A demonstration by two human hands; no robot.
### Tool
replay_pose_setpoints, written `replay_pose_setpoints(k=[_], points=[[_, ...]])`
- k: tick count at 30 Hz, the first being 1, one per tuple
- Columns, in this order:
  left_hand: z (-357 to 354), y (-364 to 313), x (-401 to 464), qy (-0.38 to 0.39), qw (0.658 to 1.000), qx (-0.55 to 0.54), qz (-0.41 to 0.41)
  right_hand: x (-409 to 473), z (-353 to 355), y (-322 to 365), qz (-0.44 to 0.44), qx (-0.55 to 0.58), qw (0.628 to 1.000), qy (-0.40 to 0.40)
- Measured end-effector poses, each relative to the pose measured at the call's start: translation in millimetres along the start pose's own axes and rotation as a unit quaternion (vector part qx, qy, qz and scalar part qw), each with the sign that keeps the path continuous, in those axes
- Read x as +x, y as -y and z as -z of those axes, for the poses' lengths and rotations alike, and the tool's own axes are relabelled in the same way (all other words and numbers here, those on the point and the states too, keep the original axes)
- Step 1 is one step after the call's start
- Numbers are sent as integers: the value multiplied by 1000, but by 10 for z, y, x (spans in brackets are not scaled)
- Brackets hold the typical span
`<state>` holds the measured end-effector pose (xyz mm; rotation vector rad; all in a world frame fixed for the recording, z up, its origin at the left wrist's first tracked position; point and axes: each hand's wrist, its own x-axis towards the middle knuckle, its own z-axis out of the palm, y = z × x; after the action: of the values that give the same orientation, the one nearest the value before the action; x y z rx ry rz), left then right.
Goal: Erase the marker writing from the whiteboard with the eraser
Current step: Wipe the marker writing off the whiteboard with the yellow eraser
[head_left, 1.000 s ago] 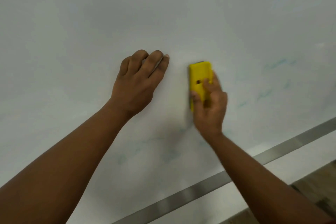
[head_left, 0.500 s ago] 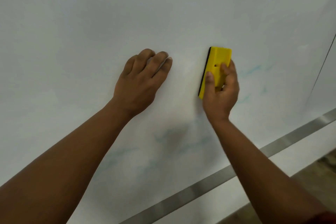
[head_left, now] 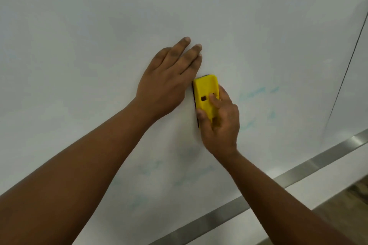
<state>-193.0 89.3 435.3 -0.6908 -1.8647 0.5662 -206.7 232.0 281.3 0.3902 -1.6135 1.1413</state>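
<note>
The right hand [head_left: 221, 123] has its grip clamped on the yellow eraser [head_left: 206, 93], thumb on its left edge and fingers over its back, pressing the dark pad side against the whiteboard [head_left: 99, 26]. The eraser stands roughly upright near the middle of the board. The left hand [head_left: 167, 83] lies flat on the board just left of the eraser, its grip apart with fingers stretched out, its edge touching or nearly touching the eraser. Faint teal marker smudges [head_left: 258, 93] remain to the right of the eraser and below both hands. A metal frame strip [head_left: 298, 175] runs along the board's lower edge.
</note>
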Motion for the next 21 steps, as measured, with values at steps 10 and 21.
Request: replay_pose_setpoints(k=[10, 21], points=[[-254, -439, 273, 47, 998, 6, -37, 311, 374, -647, -21, 16, 999, -44], [-443, -812, 686, 48, 997, -29, -56, 390, 617, -1003, -94, 69, 992, -41]])
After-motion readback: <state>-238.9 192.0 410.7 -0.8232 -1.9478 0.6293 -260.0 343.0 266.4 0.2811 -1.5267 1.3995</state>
